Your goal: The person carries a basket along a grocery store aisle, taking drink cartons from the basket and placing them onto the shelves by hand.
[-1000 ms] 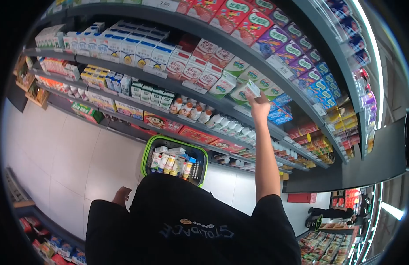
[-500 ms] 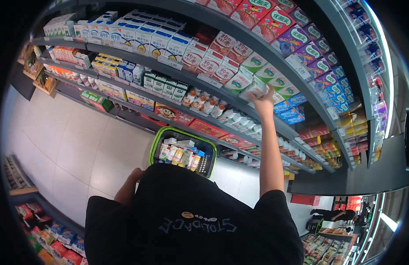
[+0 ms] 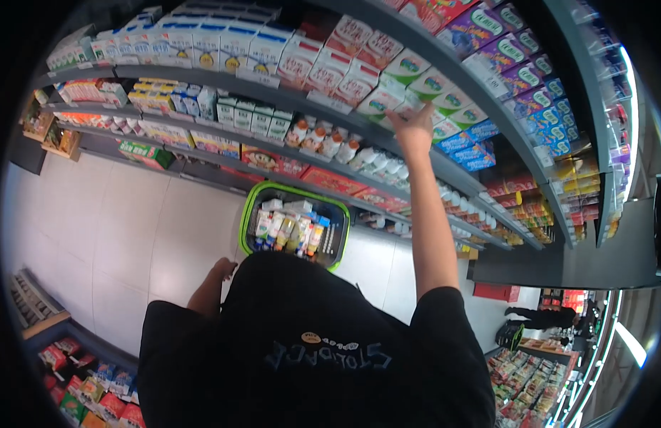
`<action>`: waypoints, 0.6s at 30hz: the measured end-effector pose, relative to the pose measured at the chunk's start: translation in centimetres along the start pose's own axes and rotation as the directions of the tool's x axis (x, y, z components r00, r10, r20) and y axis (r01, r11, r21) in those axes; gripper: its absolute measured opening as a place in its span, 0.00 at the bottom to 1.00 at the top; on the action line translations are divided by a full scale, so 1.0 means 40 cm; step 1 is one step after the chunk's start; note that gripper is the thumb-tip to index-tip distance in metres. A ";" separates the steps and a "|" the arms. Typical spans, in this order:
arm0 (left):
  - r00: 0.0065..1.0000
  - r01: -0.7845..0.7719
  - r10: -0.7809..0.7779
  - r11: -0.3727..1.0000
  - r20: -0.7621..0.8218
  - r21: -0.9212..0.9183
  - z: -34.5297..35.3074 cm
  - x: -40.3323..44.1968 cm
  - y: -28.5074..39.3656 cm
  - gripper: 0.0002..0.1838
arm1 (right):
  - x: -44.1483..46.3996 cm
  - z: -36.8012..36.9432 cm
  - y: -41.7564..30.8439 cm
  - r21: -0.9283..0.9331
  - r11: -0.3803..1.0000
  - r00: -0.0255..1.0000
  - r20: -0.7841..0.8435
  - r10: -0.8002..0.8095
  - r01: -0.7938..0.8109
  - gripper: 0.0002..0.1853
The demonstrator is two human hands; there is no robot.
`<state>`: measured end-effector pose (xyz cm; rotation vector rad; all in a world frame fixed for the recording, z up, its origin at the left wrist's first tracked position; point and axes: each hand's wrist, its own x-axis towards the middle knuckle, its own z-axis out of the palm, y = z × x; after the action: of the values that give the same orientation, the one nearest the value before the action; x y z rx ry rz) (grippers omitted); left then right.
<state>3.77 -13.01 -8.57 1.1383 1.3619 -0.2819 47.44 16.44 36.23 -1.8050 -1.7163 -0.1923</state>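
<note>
My right hand (image 3: pixel 414 128) reaches up to the shelf. Its thumb and fingers close around the sides of a small white and green milk carton (image 3: pixel 409 112), partly hidden by the hand. More cartons of this kind (image 3: pixel 382 100) stand beside and behind it. My left hand (image 3: pixel 223 269) hangs low at my side with fingers curled; a small dark bit shows at the fingertips, but what it is I cannot make out. Forward of my body, on the floor, is a black shopping basket with a green rim (image 3: pixel 246 214), holding several bottles and cartons (image 3: pixel 291 232).
Red and white cartons (image 3: pixel 330 71) and blue-topped milk cartons (image 3: pixel 234 50) fill the shelf to the left. Purple and blue drink packs (image 3: pixel 512 50) sit on the level above. White-capped bottles (image 3: pixel 377 160) line a lower shelf. A person in dark clothes (image 3: pixel 548 317) is far off at right.
My view has shifted, so the shelves sit higher in it. My right hand stays at the green and white cartons, its fingers drawn closer. My left hand shows farther out from my shirt.
</note>
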 end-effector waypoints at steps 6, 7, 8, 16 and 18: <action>0.997 -0.076 0.076 0.991 0.001 0.109 0.041 0.035 -0.008 0.23 | -0.045 -0.040 -0.035 -0.070 0.987 0.989 0.041 0.145 -0.142 0.50; 0.997 -0.072 0.072 0.992 0.004 0.103 0.039 0.028 -0.001 0.23 | -0.063 -0.039 -0.014 -0.087 0.989 0.993 -0.012 0.118 -0.118 0.49; 0.999 -0.050 0.049 0.994 0.012 0.094 0.041 0.021 0.005 0.23 | -0.083 -0.039 0.008 -0.105 0.990 0.994 -0.063 0.088 -0.094 0.49; 0.971 0.235 -0.238 0.965 -0.019 -0.116 0.018 -0.075 -0.017 0.23 | -0.178 -0.022 0.140 -0.366 0.899 0.970 0.065 -0.234 0.241 0.35; 0.958 0.272 -0.283 0.947 -0.043 -0.174 0.017 -0.074 -0.030 0.24 | -0.176 -0.029 0.146 -0.389 0.888 0.970 0.078 -0.231 0.243 0.34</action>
<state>2.49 -15.39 -6.72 0.8226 1.5777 -0.3277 52.30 10.15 31.55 -1.8715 -2.0305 -0.6642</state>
